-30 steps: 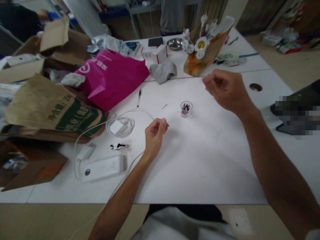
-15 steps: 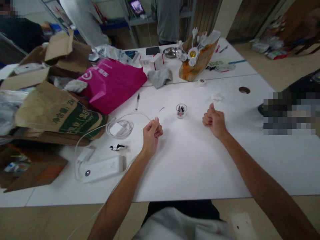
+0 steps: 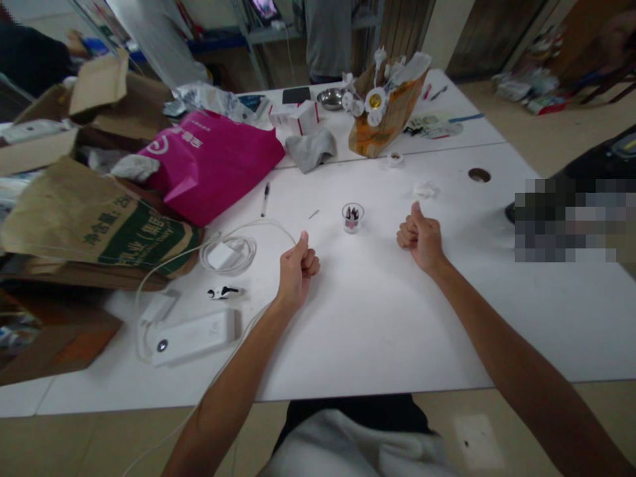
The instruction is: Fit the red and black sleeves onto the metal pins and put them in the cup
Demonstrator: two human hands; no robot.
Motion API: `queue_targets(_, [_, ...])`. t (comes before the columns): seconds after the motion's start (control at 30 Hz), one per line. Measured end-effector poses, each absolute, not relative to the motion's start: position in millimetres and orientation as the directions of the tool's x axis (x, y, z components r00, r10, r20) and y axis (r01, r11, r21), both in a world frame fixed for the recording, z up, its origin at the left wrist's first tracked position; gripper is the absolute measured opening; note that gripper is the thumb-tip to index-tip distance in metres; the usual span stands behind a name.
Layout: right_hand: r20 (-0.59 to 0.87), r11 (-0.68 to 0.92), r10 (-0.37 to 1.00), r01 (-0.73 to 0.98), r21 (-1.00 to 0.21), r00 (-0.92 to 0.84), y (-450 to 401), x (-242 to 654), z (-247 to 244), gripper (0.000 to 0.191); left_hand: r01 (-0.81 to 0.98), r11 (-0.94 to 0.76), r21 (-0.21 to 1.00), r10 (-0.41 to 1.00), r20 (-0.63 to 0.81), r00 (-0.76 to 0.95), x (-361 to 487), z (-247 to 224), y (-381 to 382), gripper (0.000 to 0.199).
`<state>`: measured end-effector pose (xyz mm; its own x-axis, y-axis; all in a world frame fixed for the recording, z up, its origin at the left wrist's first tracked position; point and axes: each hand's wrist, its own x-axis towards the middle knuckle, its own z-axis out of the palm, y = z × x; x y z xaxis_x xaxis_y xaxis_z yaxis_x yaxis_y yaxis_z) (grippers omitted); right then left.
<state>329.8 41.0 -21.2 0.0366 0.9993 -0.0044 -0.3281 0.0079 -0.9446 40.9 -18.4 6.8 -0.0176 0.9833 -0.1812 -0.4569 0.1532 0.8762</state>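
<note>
My left hand (image 3: pixel 298 268) is curled into a fist with its thumb pointing up, and nothing shows in it. To the right, my right hand (image 3: pixel 421 237) makes the same shape, also with no object visible in the fingers. Between and beyond them stands a small clear cup (image 3: pixel 352 218) holding several dark-tipped pieces too small to name. A thin, short grey strip (image 3: pixel 313 214) lies left of the cup. Past my right hand is a crumpled white tissue-like piece (image 3: pixel 425 189). A white cable (image 3: pixel 272 221) runs close behind my left hand.
Left on the white table (image 3: pixel 368 331) lie a power bank (image 3: pixel 196 336), a black-and-white clipper-like tool (image 3: pixel 223 292), a coiled cable with a charger (image 3: pixel 223 255) and a pen (image 3: pixel 265 200). Beyond are a pink bag (image 3: pixel 213 162), cardboard boxes (image 3: pixel 99 86), a grey cloth (image 3: pixel 312 149) and a paper bag (image 3: pixel 365 140).
My left thumb has lifted from the curled fingers and now points up. My right hand keeps its fist and raised thumb. The whole view has shifted slightly, with the table things farther left.
</note>
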Motion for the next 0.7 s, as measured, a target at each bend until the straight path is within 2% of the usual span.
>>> queue_targets(0.7, [0.005, 0.015, 0.999, -0.257, -0.966, 0.042, 38.8, 328.9, -18.8, 0.095, -0.440, 0.163, 0.883, 0.982, -0.190, -0.018, 40.6, 5.2, -18.0, 0.090])
